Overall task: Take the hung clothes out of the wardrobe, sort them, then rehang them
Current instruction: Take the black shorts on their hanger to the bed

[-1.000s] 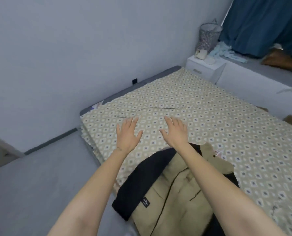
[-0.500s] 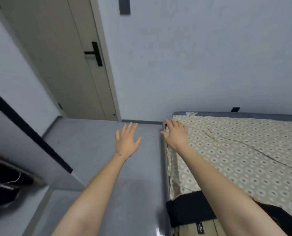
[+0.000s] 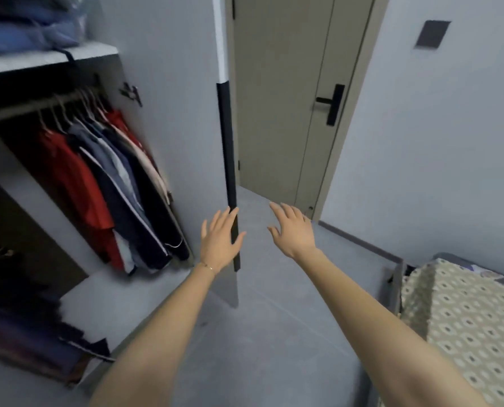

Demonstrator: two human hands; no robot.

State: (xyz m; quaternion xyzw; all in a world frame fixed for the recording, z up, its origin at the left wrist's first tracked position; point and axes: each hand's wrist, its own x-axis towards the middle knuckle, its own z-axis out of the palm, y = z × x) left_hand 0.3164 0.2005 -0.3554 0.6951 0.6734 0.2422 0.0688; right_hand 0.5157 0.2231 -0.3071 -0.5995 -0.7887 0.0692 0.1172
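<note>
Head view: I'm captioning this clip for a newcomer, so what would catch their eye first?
The two hands fill the middle: left hand and right hand are open, fingers spread, holding nothing. At left the open wardrobe shows hung clothes crowded on a rail, a red garment standing out. A beige door stands behind; a patterned bed sits lower right.
</note>
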